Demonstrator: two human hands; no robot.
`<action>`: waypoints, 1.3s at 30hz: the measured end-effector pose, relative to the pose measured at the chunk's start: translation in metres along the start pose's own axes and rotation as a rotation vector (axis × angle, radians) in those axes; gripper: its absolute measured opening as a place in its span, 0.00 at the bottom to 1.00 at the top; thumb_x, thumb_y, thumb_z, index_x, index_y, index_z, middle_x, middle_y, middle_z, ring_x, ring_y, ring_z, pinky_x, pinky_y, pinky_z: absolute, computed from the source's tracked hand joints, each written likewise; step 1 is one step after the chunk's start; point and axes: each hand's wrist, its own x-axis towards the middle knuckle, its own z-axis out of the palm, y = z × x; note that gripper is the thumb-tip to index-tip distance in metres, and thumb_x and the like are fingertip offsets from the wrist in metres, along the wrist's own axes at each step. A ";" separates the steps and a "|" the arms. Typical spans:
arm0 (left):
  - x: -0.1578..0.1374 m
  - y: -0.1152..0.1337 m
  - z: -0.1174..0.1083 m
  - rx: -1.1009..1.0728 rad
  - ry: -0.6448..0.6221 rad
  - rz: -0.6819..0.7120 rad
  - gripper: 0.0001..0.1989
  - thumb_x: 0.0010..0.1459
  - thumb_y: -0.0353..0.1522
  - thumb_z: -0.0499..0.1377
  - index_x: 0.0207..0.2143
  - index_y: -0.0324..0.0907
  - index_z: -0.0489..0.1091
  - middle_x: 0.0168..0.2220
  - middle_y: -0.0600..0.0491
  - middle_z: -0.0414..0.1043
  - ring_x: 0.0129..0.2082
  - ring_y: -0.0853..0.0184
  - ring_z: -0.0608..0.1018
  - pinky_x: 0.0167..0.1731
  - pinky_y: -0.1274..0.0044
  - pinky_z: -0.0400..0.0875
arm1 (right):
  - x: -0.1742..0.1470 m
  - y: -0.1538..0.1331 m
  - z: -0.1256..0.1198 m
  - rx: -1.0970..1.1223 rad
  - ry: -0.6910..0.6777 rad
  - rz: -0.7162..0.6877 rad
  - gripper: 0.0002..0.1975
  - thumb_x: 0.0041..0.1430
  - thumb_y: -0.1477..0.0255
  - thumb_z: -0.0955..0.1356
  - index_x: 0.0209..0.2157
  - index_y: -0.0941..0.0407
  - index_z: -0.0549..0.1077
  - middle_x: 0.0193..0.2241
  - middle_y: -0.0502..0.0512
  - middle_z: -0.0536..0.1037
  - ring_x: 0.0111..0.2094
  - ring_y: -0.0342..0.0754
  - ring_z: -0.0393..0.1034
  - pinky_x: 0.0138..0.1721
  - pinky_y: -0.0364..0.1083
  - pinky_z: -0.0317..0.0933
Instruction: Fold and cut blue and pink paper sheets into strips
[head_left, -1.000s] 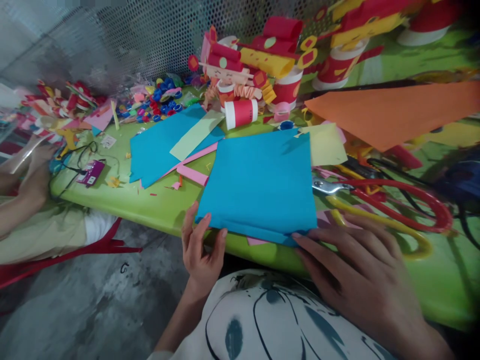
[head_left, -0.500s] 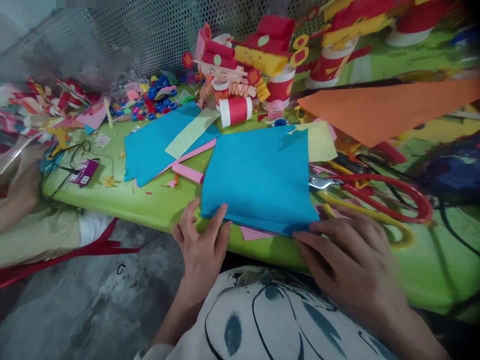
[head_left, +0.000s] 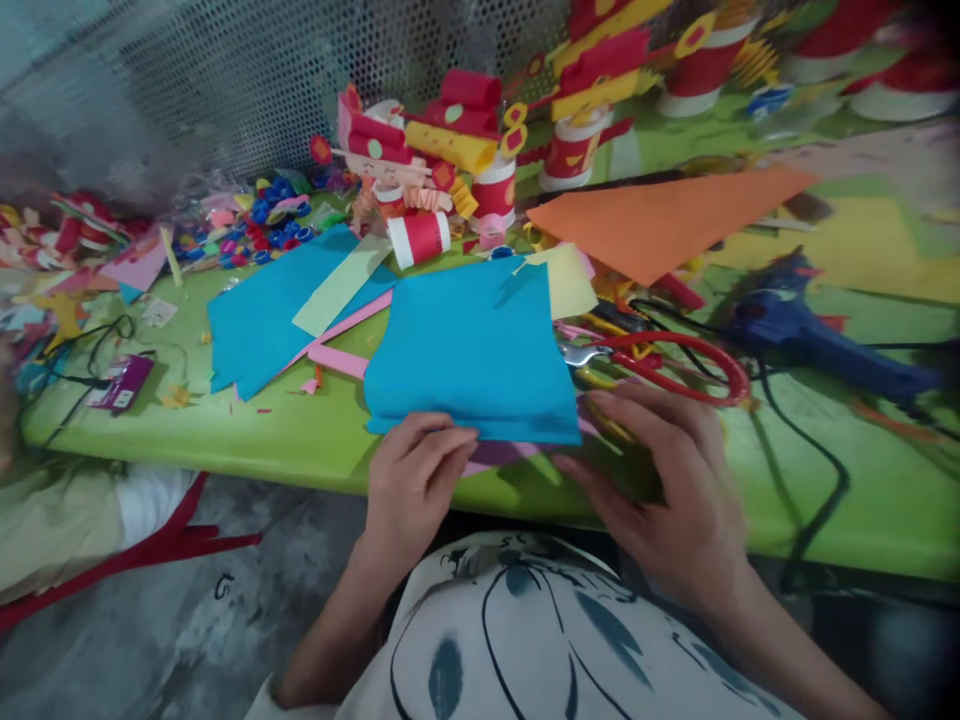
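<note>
A blue sheet of paper lies before me with its near edge folded over in a narrow strip. My left hand pinches that folded edge near its left half, thumb and fingers together. Just off the sheet's near right corner is my right hand, thumb and fingers apart with nothing between them. Red-handled scissors lie beyond the right hand, their blades partly under the blue sheet. Pink paper shows beneath the sheet's near edge.
Another blue sheet with a pale green strip lies left. Behind are a tipped red paper cup, paper-cup figures and an orange sheet. A blue glue gun with its cord lies right. A co-worker's leg is at far left.
My right hand has let go of the sheet's near right corner and opened. My left fingers have closed on the folded edge. The view has swung right, showing the whole glue gun.
</note>
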 end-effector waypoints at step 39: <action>-0.012 -0.014 -0.003 -0.026 -0.049 -0.081 0.05 0.71 0.30 0.65 0.44 0.46 0.82 0.42 0.51 0.80 0.44 0.65 0.84 0.43 0.74 0.79 | 0.002 -0.001 0.002 0.072 -0.019 0.001 0.18 0.68 0.67 0.75 0.57 0.48 0.77 0.43 0.52 0.84 0.47 0.51 0.79 0.68 0.63 0.61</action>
